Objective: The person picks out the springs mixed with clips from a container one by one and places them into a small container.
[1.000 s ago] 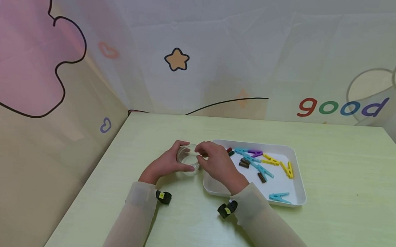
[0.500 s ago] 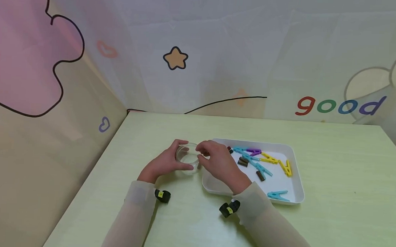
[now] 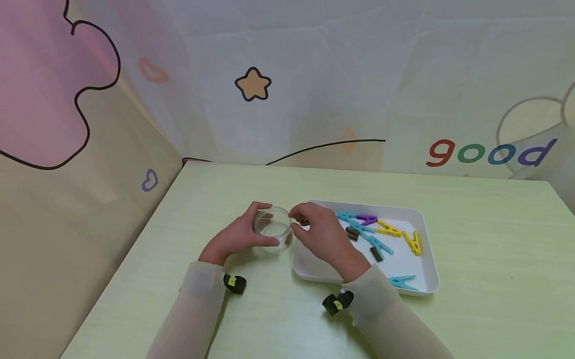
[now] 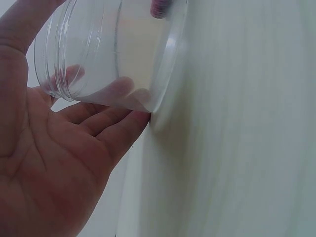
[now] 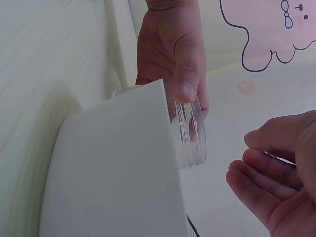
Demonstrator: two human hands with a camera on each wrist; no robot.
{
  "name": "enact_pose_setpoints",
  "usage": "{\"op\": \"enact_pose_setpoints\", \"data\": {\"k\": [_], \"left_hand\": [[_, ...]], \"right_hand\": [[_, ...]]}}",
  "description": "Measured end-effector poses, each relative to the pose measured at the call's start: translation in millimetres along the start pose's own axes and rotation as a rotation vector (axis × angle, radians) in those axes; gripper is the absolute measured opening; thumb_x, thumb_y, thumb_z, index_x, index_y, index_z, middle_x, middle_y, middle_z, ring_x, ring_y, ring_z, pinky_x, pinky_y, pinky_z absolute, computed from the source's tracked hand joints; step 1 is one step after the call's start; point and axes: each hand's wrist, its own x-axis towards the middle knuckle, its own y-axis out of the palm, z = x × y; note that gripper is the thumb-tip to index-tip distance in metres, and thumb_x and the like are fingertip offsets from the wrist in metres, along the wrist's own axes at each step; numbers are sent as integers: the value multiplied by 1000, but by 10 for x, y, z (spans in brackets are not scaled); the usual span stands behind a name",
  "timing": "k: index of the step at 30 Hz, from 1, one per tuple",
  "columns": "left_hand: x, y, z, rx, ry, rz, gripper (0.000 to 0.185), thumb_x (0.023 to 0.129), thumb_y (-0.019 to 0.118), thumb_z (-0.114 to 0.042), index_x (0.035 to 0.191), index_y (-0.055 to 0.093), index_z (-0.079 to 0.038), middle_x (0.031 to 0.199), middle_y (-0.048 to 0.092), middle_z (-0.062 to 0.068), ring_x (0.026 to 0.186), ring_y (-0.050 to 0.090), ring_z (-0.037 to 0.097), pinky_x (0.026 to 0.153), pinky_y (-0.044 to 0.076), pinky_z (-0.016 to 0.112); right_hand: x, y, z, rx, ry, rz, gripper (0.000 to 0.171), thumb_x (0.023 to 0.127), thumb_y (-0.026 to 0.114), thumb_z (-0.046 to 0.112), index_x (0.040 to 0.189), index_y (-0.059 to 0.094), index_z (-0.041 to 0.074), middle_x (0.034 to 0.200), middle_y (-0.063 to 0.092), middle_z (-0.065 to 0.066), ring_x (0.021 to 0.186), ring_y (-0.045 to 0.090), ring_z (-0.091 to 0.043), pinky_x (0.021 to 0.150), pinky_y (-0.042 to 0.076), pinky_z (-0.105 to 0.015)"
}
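In the head view my left hand (image 3: 240,232) grips a clear, wide-mouthed jar (image 3: 272,231) just left of the white tray. The left wrist view shows its fingers wrapped along the jar wall (image 4: 103,54), with the base close to the table. A small reddish ridged thing (image 4: 160,7) shows through the wall near the base; I cannot tell whether it lies inside. My right hand (image 3: 324,238) is at the jar's right rim, over the tray's left end. In the right wrist view its fingers (image 5: 261,190) bend loosely, apart from the jar, with nothing visible held.
The white tray (image 3: 427,258) holds blue clothespins (image 3: 380,244), yellow clothespins (image 3: 412,243), a purple clothespin (image 3: 368,219) and dark coil springs (image 3: 376,254). The right forearm crosses the tray's near left corner. A printed cloth (image 3: 309,96) hangs behind the pale green table (image 3: 493,271).
My right hand has shifted slightly right, away from the jar's mouth, and now covers the red and dark springs at the tray's far left. The left hand keeps its grip on the jar.
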Motion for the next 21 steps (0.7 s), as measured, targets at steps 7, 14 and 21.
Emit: {"op": "enact_pose_setpoints", "data": {"k": [7,14,21], "left_hand": [[2,0,1,-6,-8,0,87,69,86,-43,137,33,-35,138,51,-2,131,45,19,109,34,48],[-12,-3,-20,-24,-6,9,87,68,87,-43,137,33,-35,139,52,-1,132,45,18,110,34,47],[-20,-8,-32,-32,-7,11,89,68,87,-43,138,33,-34,140,52,0,133,45,19,110,34,46]], "right_hand": [[-18,-38,-19,3,-2,5,17,89,68,10,106,68,8,101,69,-8,88,68,-19,81,57,-35],[-32,-81,-30,28,8,14,19,89,67,11,108,67,6,104,69,-9,89,69,-18,80,58,-34],[-35,-136,-64,17,18,33,16,90,66,12,106,67,9,102,70,-7,87,69,-16,78,58,-33]]}}
